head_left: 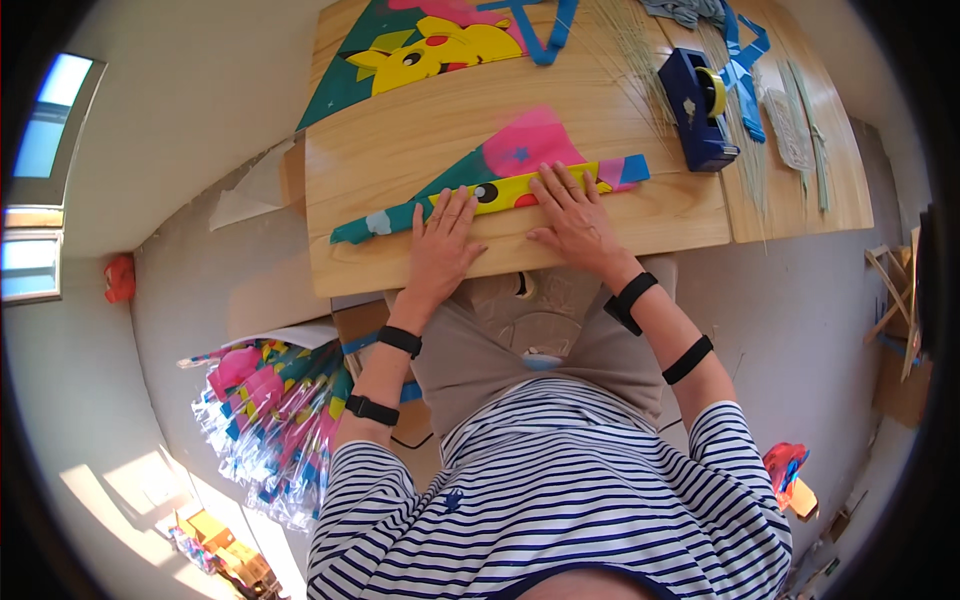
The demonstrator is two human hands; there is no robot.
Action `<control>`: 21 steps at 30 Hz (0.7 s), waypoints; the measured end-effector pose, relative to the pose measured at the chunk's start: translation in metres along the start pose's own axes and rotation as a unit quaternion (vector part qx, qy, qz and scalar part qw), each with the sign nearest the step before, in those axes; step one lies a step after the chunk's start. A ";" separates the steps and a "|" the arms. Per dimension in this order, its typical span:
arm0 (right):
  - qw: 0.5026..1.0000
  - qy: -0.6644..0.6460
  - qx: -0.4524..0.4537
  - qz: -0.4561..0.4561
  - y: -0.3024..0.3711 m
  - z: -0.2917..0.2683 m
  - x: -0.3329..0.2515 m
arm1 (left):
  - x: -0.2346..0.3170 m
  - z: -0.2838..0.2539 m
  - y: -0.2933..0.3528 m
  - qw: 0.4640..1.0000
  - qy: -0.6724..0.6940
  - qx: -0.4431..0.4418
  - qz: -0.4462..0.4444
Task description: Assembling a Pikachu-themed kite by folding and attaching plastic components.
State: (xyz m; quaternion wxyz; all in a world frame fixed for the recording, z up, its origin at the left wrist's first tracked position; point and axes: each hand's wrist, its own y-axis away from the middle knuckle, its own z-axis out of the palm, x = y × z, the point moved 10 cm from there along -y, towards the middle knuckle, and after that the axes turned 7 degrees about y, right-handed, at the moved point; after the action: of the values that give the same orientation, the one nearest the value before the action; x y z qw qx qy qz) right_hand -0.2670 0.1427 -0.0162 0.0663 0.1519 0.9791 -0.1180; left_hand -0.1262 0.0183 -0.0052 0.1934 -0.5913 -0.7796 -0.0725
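Note:
A colourful fabric kite (510,191) lies folded into a long, narrow strip near the table's front edge. Its face shows yellow with a cartoon eye and red spots, a teal tapering left end and a blue right tip. Behind the strip, a pink and teal flap (525,145) still spreads out. My left hand (443,245) rests flat on the strip's left part, fingers stretched out. Further right, my right hand (577,218) presses on it with the fingers spread. Part of the print is hidden under both hands.
Another printed kite sheet (430,50) lies at the table's far left. A blue tape dispenser (695,110) stands at the right, among thin sticks (640,60) and blue ribbons (742,80). Many wrapped, colourful bundles (275,420) are heaped low on my left.

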 end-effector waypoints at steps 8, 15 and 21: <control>1.000 0.010 0.002 -0.004 -0.001 0.000 -0.003 | -0.028 -0.014 0.021 0.999 0.012 0.029 -0.008; 1.000 0.010 -0.007 -0.005 -0.003 -0.001 -0.006 | -0.164 -0.056 0.071 0.974 -0.082 0.084 -0.195; 1.000 0.018 -0.007 0.000 -0.001 0.000 -0.003 | -0.185 -0.112 0.106 0.951 -0.054 0.211 -0.218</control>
State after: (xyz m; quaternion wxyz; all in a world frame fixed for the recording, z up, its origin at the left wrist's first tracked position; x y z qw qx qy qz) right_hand -0.2647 0.1415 -0.0157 0.0493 0.1533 0.9809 -0.1088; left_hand 0.0400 -0.1547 0.0133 0.2510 -0.3555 -0.8963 0.0851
